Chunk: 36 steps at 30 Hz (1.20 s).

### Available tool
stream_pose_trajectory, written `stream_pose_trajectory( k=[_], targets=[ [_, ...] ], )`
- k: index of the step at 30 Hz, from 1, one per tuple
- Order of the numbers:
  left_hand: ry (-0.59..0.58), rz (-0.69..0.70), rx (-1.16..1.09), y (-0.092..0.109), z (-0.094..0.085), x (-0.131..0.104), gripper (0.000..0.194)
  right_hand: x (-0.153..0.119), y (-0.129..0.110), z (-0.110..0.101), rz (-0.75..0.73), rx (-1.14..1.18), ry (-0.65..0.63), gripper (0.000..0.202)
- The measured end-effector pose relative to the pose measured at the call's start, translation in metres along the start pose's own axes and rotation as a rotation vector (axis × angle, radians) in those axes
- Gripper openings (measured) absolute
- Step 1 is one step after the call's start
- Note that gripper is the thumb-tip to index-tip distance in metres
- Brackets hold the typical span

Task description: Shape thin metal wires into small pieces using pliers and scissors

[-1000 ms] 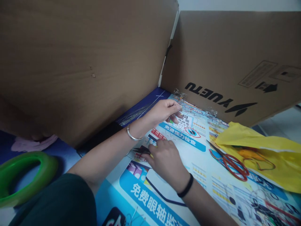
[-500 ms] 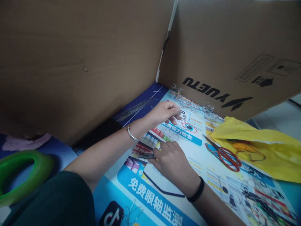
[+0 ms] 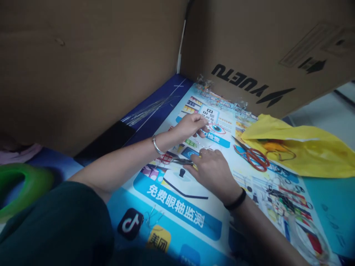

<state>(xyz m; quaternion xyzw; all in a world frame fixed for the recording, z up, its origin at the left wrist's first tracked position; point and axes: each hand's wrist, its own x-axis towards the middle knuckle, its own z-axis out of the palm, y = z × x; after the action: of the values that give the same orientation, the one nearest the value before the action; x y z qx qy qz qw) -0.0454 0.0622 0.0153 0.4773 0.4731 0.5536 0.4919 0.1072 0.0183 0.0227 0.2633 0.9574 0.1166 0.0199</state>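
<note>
My left hand (image 3: 192, 125), with a silver bangle at its wrist, is raised over the printed sheet (image 3: 188, 192). Its thumb and fingers pinch something too small to make out. Below and to the right, my right hand (image 3: 212, 170) is wrapped around pliers (image 3: 183, 161), a black band on its wrist. The metal jaws point left, and a bit of yellow handle shows between the fingers. Red-handled scissors (image 3: 253, 155) lie on the sheet to the right, by a yellow bag (image 3: 310, 147).
Cardboard walls (image 3: 111, 66) rise at the back and left. Thin wires (image 3: 151, 111) lie on the dark blue strip. Clear scraps (image 3: 204, 83) line the back edge. A green ring (image 3: 41, 188) is at far left, a clear round container (image 3: 310, 236) at lower right.
The camera view has shifted, so the sheet, scissors and bag appear higher and further left. More of the pliers now shows at my right hand. Both hands keep their grips.
</note>
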Motion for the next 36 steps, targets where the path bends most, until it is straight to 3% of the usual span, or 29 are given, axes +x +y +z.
stream_pose_trajectory(
  k=[3, 6, 10, 14, 21, 36],
  targets=[
    [0.019, 0.030, -0.027, 0.003, 0.001, 0.000, 0.015, -0.008, 0.007, -0.002, 0.006, -0.009, 0.008, 0.039],
    [-0.003, 0.019, -0.008, 0.003, 0.001, 0.000, 0.015, -0.029, 0.029, -0.005, 0.046, -0.023, -0.017, 0.041],
    [-0.103, -0.046, 0.084, -0.009, 0.004, -0.001, 0.016, -0.068, 0.060, -0.008, 0.124, -0.032, -0.025, 0.039],
    [-0.137, -0.044, 0.228, -0.023, 0.011, -0.002, 0.020, -0.097, 0.075, -0.006, 0.217, -0.044, -0.028, 0.037],
    [-0.142, -0.023, 0.443, -0.029, 0.018, -0.001, 0.020, -0.104, 0.068, 0.001, 0.257, 0.022, -0.068, 0.033],
    [-0.138, 0.248, 0.848, -0.041, 0.010, 0.008, 0.023, -0.111, 0.063, 0.000, 0.213, -0.028, -0.023, 0.021]
  ],
)
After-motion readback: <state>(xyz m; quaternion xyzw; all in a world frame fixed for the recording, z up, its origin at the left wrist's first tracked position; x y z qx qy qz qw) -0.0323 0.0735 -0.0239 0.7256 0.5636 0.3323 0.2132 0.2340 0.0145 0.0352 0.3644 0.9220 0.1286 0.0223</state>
